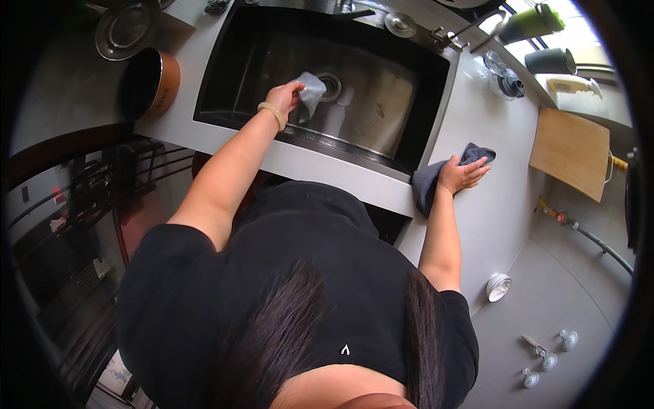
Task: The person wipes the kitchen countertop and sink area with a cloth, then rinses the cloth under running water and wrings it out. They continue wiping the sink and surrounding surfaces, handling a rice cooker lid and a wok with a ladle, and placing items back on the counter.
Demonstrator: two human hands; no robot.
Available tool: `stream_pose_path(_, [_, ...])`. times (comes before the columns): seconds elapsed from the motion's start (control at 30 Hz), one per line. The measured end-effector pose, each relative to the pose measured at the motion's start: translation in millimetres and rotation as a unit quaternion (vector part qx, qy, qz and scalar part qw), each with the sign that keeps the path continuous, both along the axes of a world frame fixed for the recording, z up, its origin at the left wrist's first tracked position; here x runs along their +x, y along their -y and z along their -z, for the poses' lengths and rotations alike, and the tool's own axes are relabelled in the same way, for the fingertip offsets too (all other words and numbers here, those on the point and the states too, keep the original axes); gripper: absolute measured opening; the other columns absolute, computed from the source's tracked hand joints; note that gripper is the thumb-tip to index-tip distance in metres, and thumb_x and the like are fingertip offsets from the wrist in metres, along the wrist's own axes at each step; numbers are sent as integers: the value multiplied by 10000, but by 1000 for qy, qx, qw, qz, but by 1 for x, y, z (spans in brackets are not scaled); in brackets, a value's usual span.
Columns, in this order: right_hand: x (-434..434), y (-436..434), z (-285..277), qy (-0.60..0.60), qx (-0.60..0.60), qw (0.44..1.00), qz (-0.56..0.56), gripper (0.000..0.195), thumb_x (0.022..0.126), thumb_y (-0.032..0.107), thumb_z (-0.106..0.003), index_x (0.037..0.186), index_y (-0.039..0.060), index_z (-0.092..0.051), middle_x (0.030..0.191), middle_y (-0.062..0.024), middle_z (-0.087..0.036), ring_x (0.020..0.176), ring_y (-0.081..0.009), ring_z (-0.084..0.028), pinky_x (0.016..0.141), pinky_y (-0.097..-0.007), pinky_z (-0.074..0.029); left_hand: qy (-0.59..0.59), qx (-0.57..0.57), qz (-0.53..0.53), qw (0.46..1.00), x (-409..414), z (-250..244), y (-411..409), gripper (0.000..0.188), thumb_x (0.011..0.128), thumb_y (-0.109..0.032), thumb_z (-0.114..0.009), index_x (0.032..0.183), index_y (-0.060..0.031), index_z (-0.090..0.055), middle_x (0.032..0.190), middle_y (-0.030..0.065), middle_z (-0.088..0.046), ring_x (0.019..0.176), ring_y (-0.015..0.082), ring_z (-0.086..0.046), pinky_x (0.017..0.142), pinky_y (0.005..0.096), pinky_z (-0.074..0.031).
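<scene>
My left hand (pixel 284 98), with a pale bangle at the wrist, pinches a light grey cloth (pixel 310 91) that hangs over the dark sink basin (pixel 357 115), beside the round drain (pixel 329 87). On the counter (pixel 490 220) to the right of the sink lies a dark blue-grey cloth (pixel 428 184). My right hand (pixel 462 175) rests on that cloth with its fingers extended; part of the cloth is hidden under the palm. Whether the fingers grip it does not show.
An orange-brown pot (pixel 166 84) and a glass lid (pixel 127 28) are left of the sink. Behind the basin are a faucet (pixel 352 13) and a round metal strainer (pixel 400 24). At the right are a clear plastic bottle (pixel 503 76), a wooden cutting board (pixel 571 151) and a white bowl (pixel 498 287).
</scene>
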State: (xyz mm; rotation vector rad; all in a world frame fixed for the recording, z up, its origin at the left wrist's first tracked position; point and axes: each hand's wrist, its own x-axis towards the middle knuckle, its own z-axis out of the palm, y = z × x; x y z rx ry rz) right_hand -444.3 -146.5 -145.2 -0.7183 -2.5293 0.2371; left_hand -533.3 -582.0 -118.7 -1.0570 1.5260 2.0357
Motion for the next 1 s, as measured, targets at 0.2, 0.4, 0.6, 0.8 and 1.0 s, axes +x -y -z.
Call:
stream_pose_path(0.2, [-87,154,-119,-138,-154,914,-348,548,775,163,-590,1272,-24,-452,1297,-209,-468,1238,-335,-410,1054,-400,-286,-18,-19,69,997,1,1,45,230,886,-268,-555,1012,-104,-657,1041,15,-635,1016,146,-543,996,357,-333])
stream_pose_path(0.4, [-174,315,-189,45,-555,690,-462,776,821,211,-682,1406,-20,-228,1371,-170,-408,1161,-270,-470,929,-338,-423,-27,-17,101,994,-1,1,83,239,881,-268,-565,1024,-100,-659,1063,10,-637,1029,142,-539,1005,357,-323])
stream_pose_path(0.6, [-203,365,-217,32,-754,513,-410,482,815,265,-649,1213,29,-516,1046,-54,-604,1025,-154,-523,912,-291,-349,-42,8,101,994,-1,1,107,232,882,-261,-564,1018,-100,-662,1046,6,-643,1002,126,-547,969,334,-341])
stream_pose_path(0.8, [-199,236,-200,-8,-791,458,-406,578,927,514,-359,1033,-2,-597,904,-115,-596,884,-241,-568,943,-419,-411,-66,24,123,990,-6,9,111,206,879,-235,-571,984,-92,-676,982,-4,-655,915,94,-561,867,263,-386])
stream_pose_path(1.0, [-240,174,-200,59,-779,436,-447,809,942,582,-148,964,-85,-606,917,-181,-630,928,-286,-587,961,-425,-391,-88,13,126,988,-2,2,105,192,871,-223,-582,960,-92,-690,932,-32,-651,833,51,-530,772,214,-389])
